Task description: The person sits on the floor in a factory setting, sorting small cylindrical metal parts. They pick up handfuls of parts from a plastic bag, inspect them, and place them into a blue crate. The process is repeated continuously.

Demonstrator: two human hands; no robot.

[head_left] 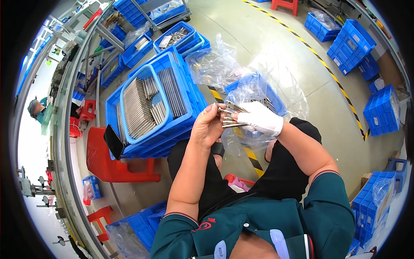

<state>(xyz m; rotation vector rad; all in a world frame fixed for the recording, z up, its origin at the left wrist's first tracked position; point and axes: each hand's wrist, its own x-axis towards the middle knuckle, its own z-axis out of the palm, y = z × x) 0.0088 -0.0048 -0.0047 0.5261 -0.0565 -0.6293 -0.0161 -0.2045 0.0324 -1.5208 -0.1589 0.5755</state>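
Several metal rods (234, 125) are gripped in a bunch by the gloved right hand (262, 118), seemingly to steady them while the bare left hand (206, 125) pinches their ends; they're near the blue crate (279, 102) of similar rods, probably for short reach.

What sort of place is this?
Probably a factory floor or parts-sorting area. What shows it: the neat rows of slim silvery metal rods, the stacked blue plastic crates, and the yellow-and-black striped floor tape. Exactly what gets made here, I can't tell.
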